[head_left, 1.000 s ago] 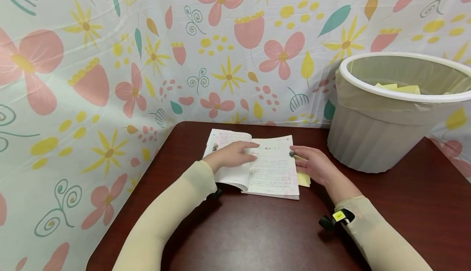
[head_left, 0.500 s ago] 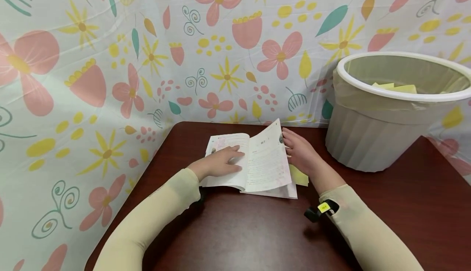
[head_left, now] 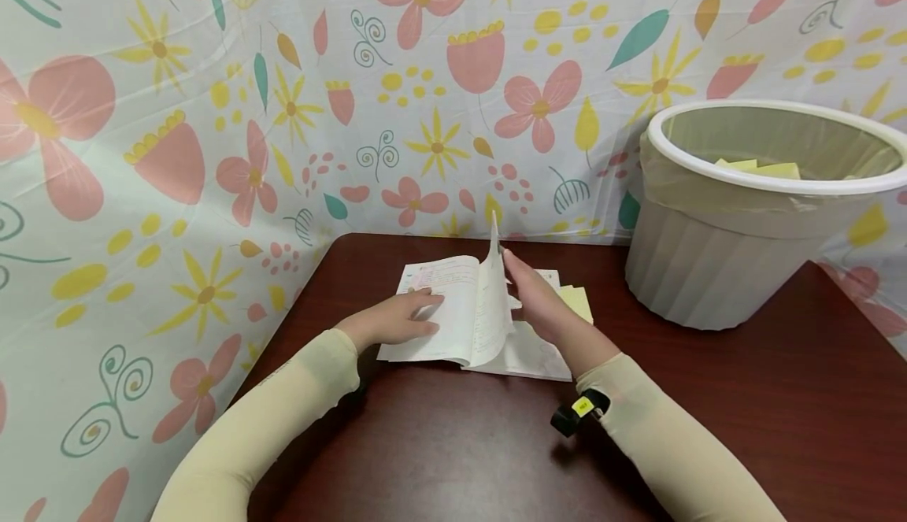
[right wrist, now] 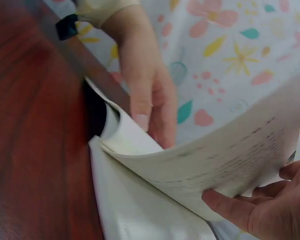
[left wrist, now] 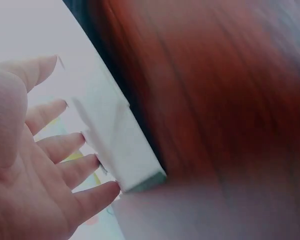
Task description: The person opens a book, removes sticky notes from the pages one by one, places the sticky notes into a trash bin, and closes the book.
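An open book (head_left: 453, 325) lies near the far edge of the dark red-brown table. One of its printed pages (head_left: 489, 325) stands nearly upright near the spine, curving at its lower part. My left hand (head_left: 393, 319) rests on the left-hand page with fingers spread; the left wrist view shows those fingers (left wrist: 70, 172) loosely extended beside the book's edge. On the other side, my right hand (head_left: 534, 301) touches the raised page from the right. In the right wrist view, the thumb and fingers (right wrist: 225, 202) of the right hand lie along that page's printed face.
Yellow paper (head_left: 579, 303) sticks out from under the book's right side. A grey bin (head_left: 716, 262) with a white rim and plastic liner stands at the table's right, with yellow pieces (head_left: 761, 168) inside. A flower-patterned curtain (head_left: 283, 152) hangs behind and to the left.
My right hand has moved left, swinging the page up from lying flat to nearly upright. My left hand has slid left across the left-hand page, away from the spine.
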`<state>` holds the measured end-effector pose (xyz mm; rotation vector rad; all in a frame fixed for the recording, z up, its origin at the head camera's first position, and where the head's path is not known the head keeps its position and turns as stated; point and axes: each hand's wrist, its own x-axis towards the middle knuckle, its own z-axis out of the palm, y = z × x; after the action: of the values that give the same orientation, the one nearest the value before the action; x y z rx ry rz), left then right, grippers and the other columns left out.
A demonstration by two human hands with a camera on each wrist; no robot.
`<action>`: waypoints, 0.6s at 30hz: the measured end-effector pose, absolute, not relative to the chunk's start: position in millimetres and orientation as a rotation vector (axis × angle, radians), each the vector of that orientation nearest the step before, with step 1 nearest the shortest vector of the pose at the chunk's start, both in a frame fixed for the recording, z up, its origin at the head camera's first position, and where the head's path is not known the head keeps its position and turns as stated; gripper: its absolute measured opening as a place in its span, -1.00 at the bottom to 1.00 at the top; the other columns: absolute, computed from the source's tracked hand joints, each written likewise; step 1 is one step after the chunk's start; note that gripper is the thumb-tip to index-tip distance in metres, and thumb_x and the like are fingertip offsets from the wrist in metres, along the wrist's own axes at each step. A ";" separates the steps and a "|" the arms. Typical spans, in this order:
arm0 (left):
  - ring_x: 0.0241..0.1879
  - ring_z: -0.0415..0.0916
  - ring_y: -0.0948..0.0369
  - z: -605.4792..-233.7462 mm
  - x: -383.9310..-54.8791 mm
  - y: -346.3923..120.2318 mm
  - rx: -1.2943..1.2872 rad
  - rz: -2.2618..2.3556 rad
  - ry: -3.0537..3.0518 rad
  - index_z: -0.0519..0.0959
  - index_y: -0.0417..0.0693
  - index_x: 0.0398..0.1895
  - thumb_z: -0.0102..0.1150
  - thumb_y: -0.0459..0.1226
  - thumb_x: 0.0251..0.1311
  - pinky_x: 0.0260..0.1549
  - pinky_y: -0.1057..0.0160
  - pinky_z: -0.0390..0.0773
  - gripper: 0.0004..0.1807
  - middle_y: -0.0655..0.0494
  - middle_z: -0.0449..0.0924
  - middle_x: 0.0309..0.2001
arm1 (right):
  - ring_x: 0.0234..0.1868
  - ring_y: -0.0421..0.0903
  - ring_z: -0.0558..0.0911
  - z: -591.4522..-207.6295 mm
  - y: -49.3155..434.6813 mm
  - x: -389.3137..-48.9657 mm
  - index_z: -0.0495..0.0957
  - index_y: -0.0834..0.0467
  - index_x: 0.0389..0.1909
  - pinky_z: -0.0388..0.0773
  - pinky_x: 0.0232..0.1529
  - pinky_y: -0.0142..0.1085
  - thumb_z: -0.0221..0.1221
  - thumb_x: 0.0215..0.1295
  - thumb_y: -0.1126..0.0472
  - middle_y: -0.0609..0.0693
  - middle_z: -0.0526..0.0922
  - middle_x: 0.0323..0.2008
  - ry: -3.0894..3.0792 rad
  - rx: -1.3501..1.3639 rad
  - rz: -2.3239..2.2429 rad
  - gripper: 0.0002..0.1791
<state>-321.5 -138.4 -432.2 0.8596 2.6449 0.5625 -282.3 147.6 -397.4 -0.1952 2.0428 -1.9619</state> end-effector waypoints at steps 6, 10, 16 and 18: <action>0.66 -0.04 0.03 -435.9 -326.5 -151.1 0.824 0.570 2.648 0.26 0.17 0.60 0.16 0.06 0.43 0.60 -0.03 0.09 -0.28 -0.04 0.05 0.65 | 0.68 0.14 -0.05 -404.1 124.9 -272.0 -0.15 -0.16 0.69 0.43 0.34 0.30 -0.34 0.61 -0.34 0.00 -0.15 0.70 2.205 -0.275 -1.833 -0.25; 0.65 0.01 0.03 -436.5 -331.1 -158.1 0.815 0.573 2.655 0.27 0.14 0.59 0.19 0.08 0.40 0.58 -0.04 0.13 -0.25 -0.05 0.06 0.65 | 0.69 0.06 -0.05 -410.4 114.1 -263.5 -0.10 -0.16 0.68 0.27 0.51 0.19 -0.25 0.61 -0.30 -0.01 -0.11 0.69 2.379 -0.351 -1.699 -0.25; 0.61 0.12 0.00 -437.8 -337.5 -169.1 0.742 0.574 2.682 0.29 0.14 0.58 0.22 0.06 0.39 0.54 -0.08 0.22 -0.26 -0.01 0.13 0.63 | 0.71 0.03 -0.18 -423.6 102.1 -255.4 -0.07 -0.06 0.68 -0.12 0.65 0.12 -0.14 0.57 -0.31 0.10 -0.18 0.69 2.587 -0.525 -1.441 -0.19; 0.60 0.15 -0.01 -438.8 -339.6 -172.6 0.716 0.569 2.700 0.29 0.12 0.58 0.23 0.04 0.37 0.53 -0.09 0.25 -0.25 0.00 0.17 0.62 | 0.70 0.06 -0.19 -427.2 99.2 -252.9 -0.07 -0.01 0.68 -0.10 0.65 0.14 -0.11 0.58 -0.28 0.14 -0.21 0.69 2.620 -0.579 -1.364 -0.17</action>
<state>-339.6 -172.6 -438.8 0.7157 2.6997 0.5690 -252.9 99.2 -427.2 -0.5794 2.6198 -1.3641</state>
